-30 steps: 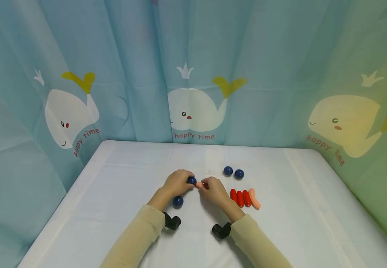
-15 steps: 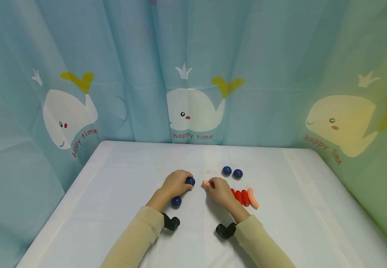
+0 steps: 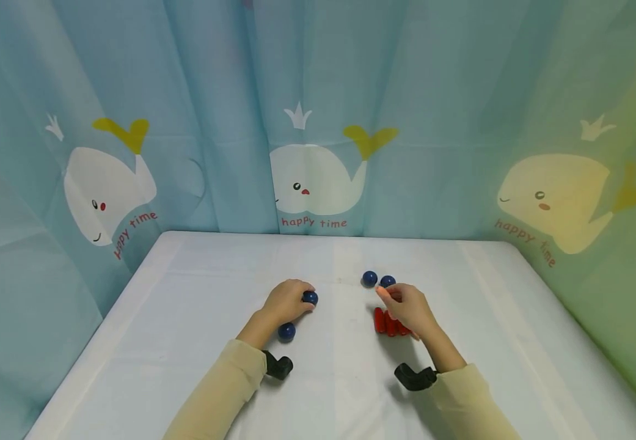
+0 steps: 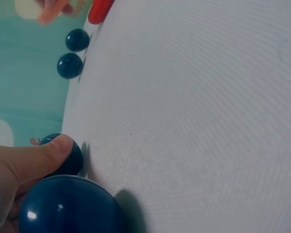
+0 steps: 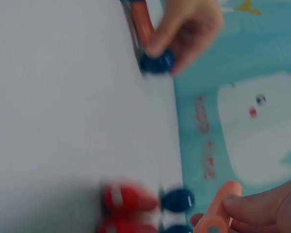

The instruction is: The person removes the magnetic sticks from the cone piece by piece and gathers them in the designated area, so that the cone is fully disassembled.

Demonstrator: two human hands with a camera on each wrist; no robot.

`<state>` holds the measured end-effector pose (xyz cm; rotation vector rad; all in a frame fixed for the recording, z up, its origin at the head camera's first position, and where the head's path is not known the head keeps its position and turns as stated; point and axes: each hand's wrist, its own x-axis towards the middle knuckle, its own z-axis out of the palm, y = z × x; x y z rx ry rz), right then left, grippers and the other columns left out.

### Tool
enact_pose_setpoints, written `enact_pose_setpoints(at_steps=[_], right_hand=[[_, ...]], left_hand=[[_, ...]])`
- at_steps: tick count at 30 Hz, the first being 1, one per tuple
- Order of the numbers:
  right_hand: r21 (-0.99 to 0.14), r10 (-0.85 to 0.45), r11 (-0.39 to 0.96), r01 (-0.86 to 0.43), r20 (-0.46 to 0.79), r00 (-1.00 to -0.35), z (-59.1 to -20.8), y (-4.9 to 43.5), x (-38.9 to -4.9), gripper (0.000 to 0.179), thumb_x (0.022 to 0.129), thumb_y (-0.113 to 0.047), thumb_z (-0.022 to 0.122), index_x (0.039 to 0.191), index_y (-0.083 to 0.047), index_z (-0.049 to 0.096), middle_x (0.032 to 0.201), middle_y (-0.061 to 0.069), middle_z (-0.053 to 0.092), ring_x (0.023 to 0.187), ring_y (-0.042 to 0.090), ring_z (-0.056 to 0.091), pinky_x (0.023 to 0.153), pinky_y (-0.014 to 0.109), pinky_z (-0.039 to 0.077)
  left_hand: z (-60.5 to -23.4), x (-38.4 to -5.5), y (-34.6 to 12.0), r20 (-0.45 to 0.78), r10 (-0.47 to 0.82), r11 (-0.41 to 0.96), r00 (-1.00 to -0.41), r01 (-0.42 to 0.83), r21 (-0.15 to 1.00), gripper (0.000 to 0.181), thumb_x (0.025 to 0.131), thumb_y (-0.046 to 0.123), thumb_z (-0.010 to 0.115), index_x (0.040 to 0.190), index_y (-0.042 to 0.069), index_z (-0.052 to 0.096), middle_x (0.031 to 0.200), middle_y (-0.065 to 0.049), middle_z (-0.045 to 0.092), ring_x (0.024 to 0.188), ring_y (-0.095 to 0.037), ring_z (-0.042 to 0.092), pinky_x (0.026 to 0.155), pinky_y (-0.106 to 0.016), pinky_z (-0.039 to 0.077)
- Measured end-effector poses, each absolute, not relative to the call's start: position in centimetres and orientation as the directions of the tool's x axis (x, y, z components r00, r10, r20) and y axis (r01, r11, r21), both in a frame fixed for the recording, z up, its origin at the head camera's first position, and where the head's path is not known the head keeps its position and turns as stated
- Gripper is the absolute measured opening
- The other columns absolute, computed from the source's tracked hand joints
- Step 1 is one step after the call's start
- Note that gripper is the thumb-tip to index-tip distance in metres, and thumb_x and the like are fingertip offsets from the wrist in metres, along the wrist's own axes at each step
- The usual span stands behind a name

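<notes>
My left hand (image 3: 286,302) grips a blue ball (image 3: 310,297) low over the table, thumb on its near side. A second blue ball (image 3: 287,332) lies just below that hand; it looms large in the left wrist view. In the right wrist view an orange-red rod (image 5: 143,22) shows beside the left hand, leading to the gripped ball. My right hand (image 3: 413,308) pinches a salmon-coloured rod (image 5: 218,206) with a grey disc in its end, raised above the table. Beneath that hand lie several red rods (image 3: 380,320); another salmon rod is mostly hidden by it.
Two more blue balls (image 3: 369,279) rest behind the red rods, close to the right hand. A white cloth covers the table (image 3: 213,263). Behind it hangs a blue-green curtain (image 3: 230,122) with whale prints. Black wrist cameras (image 3: 415,377) stick out from both sleeves.
My right hand has drawn the salmon rod away from the gripped ball and carried it right, over the red rods. The left hand keeps its hold on the ball in nearly the same spot.
</notes>
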<state>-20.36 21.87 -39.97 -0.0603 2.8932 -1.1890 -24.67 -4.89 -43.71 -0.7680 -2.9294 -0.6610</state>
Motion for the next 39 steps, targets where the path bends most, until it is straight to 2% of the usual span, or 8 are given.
enact_pose_setpoints(at_steps=[4, 11, 17, 27, 35, 39], right_hand=[[-0.658, 0.038, 0.752, 0.022, 0.01, -0.999, -39.7, 24.4, -20.0, 0.043, 0.091, -0.033, 0.057, 0.102, 0.009, 0.061, 0.088, 0.015, 0.064, 0.072, 0.022, 0.057, 0.067, 0.038, 0.049], [-0.63, 0.074, 0.772, 0.087, -0.047, -0.996, -40.1, 27.3, -19.4, 0.047, 0.091, -0.038, 0.055, 0.095, 0.009, 0.061, 0.063, 0.007, 0.058, 0.062, 0.019, 0.052, 0.056, 0.031, 0.041], [-0.612, 0.092, 0.783, 0.116, -0.071, -0.993, -41.5, 29.1, -18.9, 0.035, 0.09, -0.026, 0.058, 0.083, 0.007, 0.062, 0.057, 0.004, 0.054, 0.057, 0.017, 0.048, 0.052, 0.03, 0.04], [-0.622, 0.086, 0.778, 0.089, -0.035, -0.996, -42.5, 29.4, -18.7, 0.029, 0.088, -0.021, 0.06, 0.083, 0.008, 0.062, 0.05, 0.003, 0.054, 0.054, 0.016, 0.049, 0.052, 0.029, 0.04], [-0.609, 0.113, 0.787, 0.102, -0.02, -0.993, -42.7, 29.3, -18.6, 0.032, 0.088, -0.024, 0.061, 0.085, 0.008, 0.063, 0.053, 0.004, 0.055, 0.059, 0.018, 0.05, 0.053, 0.03, 0.041], [-0.597, 0.163, 0.79, 0.14, -0.016, -0.987, -42.5, 29.0, -18.5, 0.039, 0.087, -0.025, 0.06, 0.094, 0.013, 0.06, 0.073, 0.016, 0.06, 0.069, 0.026, 0.053, 0.06, 0.036, 0.045]], left_hand=[[-43.7, -24.6, -4.9, 0.152, 0.461, 0.786, -0.874, 0.482, 0.387, 0.036, 0.077, 0.024, 0.074, 0.109, 0.008, 0.067, 0.107, -0.007, 0.065, 0.102, -0.023, 0.058, 0.089, -0.036, 0.044], [-43.7, -24.6, -4.7, 0.142, 0.452, 0.789, -0.88, 0.469, 0.397, 0.037, 0.077, 0.024, 0.074, 0.109, 0.008, 0.067, 0.107, -0.007, 0.065, 0.102, -0.023, 0.058, 0.088, -0.036, 0.044], [-43.8, -24.6, -4.7, 0.139, 0.445, 0.793, -0.885, 0.461, 0.399, 0.037, 0.078, 0.024, 0.074, 0.11, 0.008, 0.067, 0.108, -0.007, 0.065, 0.103, -0.023, 0.058, 0.088, -0.036, 0.044], [-43.5, -24.4, -4.8, 0.145, 0.436, 0.795, -0.888, 0.456, 0.401, 0.037, 0.078, 0.024, 0.074, 0.11, 0.007, 0.066, 0.109, -0.008, 0.064, 0.104, -0.025, 0.057, 0.089, -0.037, 0.043], [-43.7, -24.1, -4.8, 0.168, 0.458, 0.788, -0.873, 0.486, 0.377, 0.038, 0.078, 0.024, 0.074, 0.111, 0.006, 0.066, 0.108, -0.008, 0.064, 0.103, -0.024, 0.058, 0.089, -0.036, 0.044], [-43.7, -23.9, -4.7, 0.187, 0.478, 0.777, -0.858, 0.512, 0.367, 0.039, 0.078, 0.023, 0.074, 0.112, 0.005, 0.065, 0.108, -0.009, 0.064, 0.102, -0.023, 0.058, 0.088, -0.035, 0.045]])
